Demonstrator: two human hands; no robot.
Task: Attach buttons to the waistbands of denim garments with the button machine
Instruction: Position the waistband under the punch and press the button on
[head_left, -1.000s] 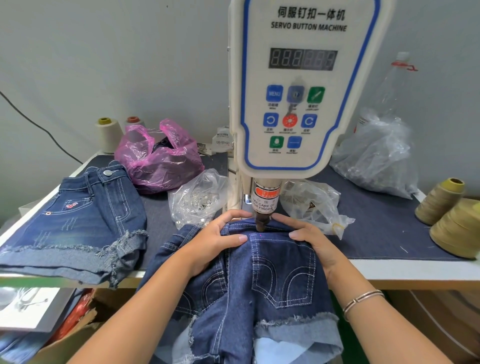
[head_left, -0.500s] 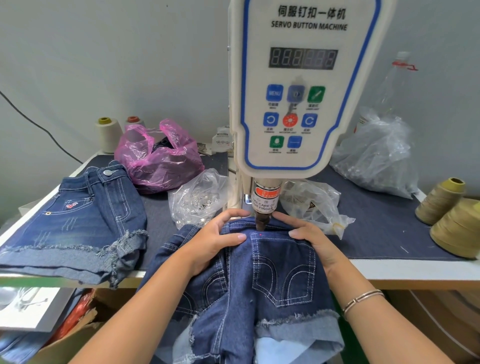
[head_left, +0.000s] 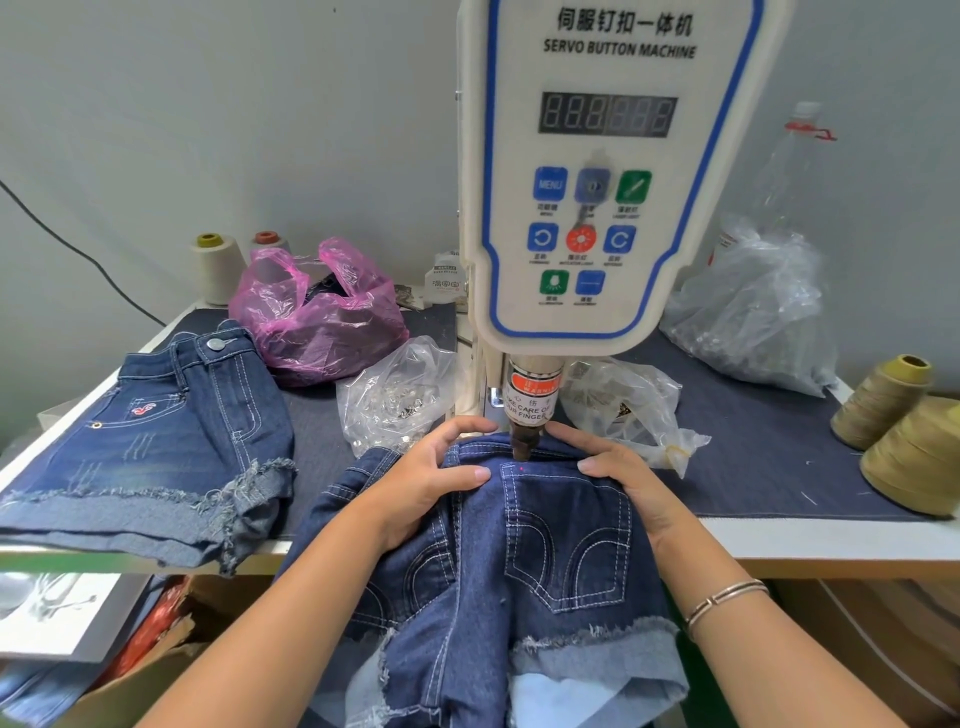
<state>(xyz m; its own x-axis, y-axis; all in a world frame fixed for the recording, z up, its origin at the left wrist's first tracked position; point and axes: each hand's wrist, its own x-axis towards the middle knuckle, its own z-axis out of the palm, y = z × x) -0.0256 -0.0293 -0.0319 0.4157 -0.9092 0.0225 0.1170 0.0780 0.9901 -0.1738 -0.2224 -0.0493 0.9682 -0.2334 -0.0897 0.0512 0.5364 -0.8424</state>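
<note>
Button press: 1 pair of shorts (head_left: 524, 545) hung over the table's (head_left: 779, 540) front edge, its waistband under the button machine's (head_left: 608, 171) punch (head_left: 525, 441). The left hand (head_left: 426, 478) and right hand (head_left: 623, 475) gripped the waistband, fingers curled, either side of the punch. No button showed there yet. Another pair of shorts (head_left: 171, 431), already buttoned, lay at the table's left edge.

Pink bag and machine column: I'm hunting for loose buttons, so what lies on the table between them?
In the head view, a crumpled clear plastic bag of small metal pieces lies between the pink bag and the button machine.
</note>
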